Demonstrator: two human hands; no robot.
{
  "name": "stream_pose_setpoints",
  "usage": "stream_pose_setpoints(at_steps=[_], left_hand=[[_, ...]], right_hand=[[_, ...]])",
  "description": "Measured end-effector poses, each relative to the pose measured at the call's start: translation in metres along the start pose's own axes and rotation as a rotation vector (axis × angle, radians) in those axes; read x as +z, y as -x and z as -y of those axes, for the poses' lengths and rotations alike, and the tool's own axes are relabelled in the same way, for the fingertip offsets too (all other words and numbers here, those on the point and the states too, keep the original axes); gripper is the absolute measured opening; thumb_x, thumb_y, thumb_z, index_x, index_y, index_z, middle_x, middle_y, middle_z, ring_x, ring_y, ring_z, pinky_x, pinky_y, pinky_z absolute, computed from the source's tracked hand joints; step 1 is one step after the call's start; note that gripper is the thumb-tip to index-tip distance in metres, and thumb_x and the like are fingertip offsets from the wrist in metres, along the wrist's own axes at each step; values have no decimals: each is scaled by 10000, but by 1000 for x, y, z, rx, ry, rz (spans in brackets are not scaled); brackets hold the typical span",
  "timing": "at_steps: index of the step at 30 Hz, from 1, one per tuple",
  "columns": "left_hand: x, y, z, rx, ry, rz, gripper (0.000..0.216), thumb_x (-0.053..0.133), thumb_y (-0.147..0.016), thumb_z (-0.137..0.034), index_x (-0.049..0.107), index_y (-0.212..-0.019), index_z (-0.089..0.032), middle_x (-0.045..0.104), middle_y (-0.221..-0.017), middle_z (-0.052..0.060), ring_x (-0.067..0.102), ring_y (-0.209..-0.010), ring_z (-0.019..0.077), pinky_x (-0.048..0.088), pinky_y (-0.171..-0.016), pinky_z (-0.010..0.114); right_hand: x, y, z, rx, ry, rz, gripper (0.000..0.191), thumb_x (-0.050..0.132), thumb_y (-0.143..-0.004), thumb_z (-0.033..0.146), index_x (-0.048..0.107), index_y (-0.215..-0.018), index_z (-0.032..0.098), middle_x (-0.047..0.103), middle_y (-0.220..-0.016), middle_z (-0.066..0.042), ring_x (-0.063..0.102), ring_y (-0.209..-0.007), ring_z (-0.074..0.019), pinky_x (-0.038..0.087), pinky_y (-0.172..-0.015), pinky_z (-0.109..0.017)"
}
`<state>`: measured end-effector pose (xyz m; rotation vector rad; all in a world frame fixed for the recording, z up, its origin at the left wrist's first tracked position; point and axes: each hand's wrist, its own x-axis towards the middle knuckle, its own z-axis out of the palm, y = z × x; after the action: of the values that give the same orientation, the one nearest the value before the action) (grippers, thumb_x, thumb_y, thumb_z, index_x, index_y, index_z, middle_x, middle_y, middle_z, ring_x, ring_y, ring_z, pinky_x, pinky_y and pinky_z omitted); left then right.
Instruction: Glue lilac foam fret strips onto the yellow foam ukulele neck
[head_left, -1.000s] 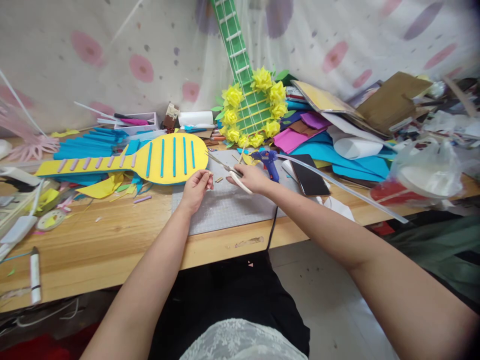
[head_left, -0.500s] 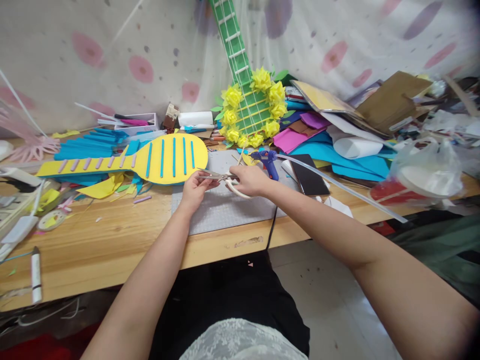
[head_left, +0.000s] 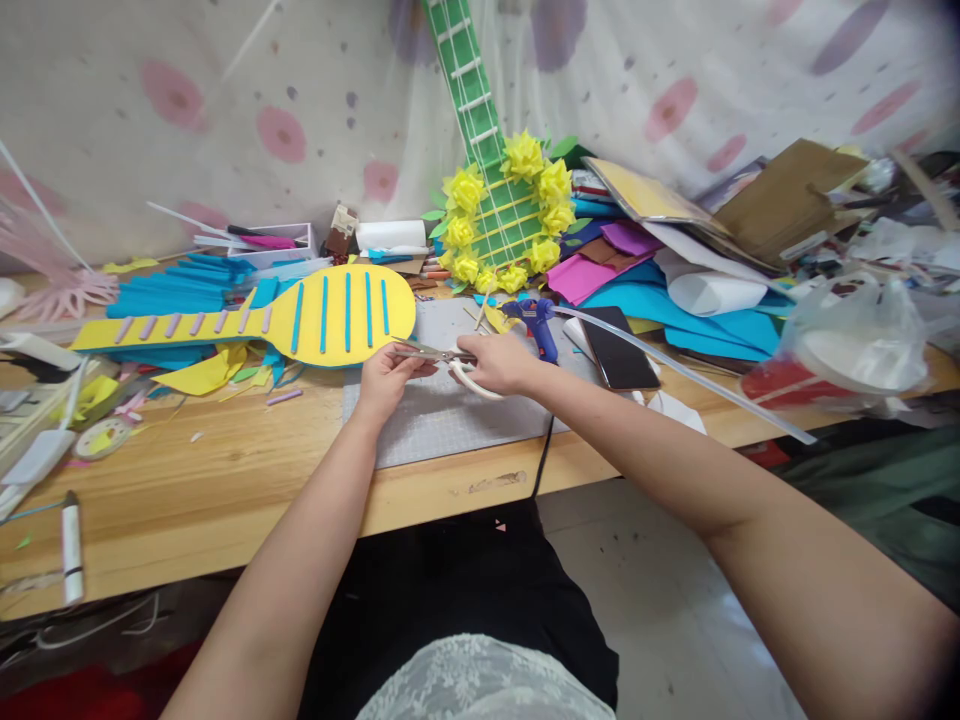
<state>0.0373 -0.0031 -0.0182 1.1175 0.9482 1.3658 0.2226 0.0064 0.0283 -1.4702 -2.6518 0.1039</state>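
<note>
My right hand (head_left: 501,363) is wrapped round the white handles of a pair of scissors (head_left: 472,381), whose blades point left. At the blade tips my left hand (head_left: 386,378) is closed, its fingers pinched on something too small to make out. Both hands are above a grey cutting mat (head_left: 465,428). Just behind my left hand lies a yellow paper guitar (head_left: 337,340) with blue strips on its body and pale pink strips along its neck. A blue glue gun (head_left: 538,328) rests beyond my right hand.
A green paper guitar ringed with yellow paper flowers (head_left: 523,156) leans on the curtained wall. A black phone (head_left: 621,350), coloured paper sheets (head_left: 705,325) and a bagged red-and-white container (head_left: 802,375) are at right. Paper scraps (head_left: 202,375) and a white marker (head_left: 72,550) lie at left.
Both hands stay almost in place at the scissors. The blades look slightly more apart than before. Nothing else has visibly moved.
</note>
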Motion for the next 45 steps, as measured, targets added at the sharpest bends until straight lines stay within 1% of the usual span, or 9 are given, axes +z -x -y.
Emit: stream_pose_setpoints(at_steps=[4,8,12,17,30,35,40,43,45], left_hand=[[0,1,-1,1,-5,46,297,745,-585,-334,570,-708,-128,663,-652,35,643,-574,155,555,-646,356],[1,2,-3,19,-12,62,296,728,-606,-354,590,-730,-123,673,-685,48,643,-589,148,556,-656,345],[2,2,-3,26,-9,82,315,711,-625,-390,592,-746,-124,685,-699,57,652,-596,156,557,-655,349],[1,0,-2,23,-4,83,354,718,-605,-414,571,-755,-129,690,-691,55,655,-584,163,558,-649,351],[-1,-1,0,14,-70,64,312,687,-639,-394,559,-727,-123,651,-645,32,623,-536,133,556,-618,334],[0,1,-2,42,-90,58,296,667,-663,-394,564,-743,-128,655,-676,34,621,-549,125,553,-628,326],[-1,0,0,54,-155,73,315,647,-677,-406,571,-833,-143,663,-697,28,627,-577,124,540,-636,309],[-8,-1,4,68,-261,58,315,602,-714,-394,591,-909,-147,661,-703,28,623,-591,129,530,-649,305],[-12,-1,4,76,-429,40,254,559,-749,-349,602,-908,-157,663,-730,35,626,-626,140,519,-671,305]], right_hand=[[2,0,-5,27,6,-15,354,442,-790,490,600,-793,173,656,-754,-73,543,-658,-169,217,-545,-259],[1,0,-9,51,-58,3,353,457,-782,494,595,-739,172,634,-709,-61,509,-629,-149,223,-545,-250],[-2,0,-13,9,-145,35,309,474,-772,469,566,-784,174,623,-749,-39,483,-625,-127,236,-543,-227],[-4,0,-13,-68,-127,24,280,463,-771,438,541,-803,171,621,-770,-45,485,-637,-131,231,-544,-222],[3,-1,-6,2,-34,20,334,447,-791,469,587,-827,168,646,-779,-67,518,-656,-155,226,-551,-247],[10,-4,-3,88,-171,-22,320,495,-771,467,596,-708,169,628,-702,-50,499,-631,-140,243,-544,-240],[18,-12,-9,324,-414,-68,298,515,-763,455,585,-709,170,614,-712,-32,511,-651,-140,285,-544,-228],[23,-14,-12,440,-477,-135,275,529,-749,445,589,-760,177,628,-775,-39,543,-716,-160,323,-582,-233],[29,-14,-10,509,-488,-206,270,527,-743,449,587,-793,190,634,-808,-37,556,-744,-171,340,-603,-242]])
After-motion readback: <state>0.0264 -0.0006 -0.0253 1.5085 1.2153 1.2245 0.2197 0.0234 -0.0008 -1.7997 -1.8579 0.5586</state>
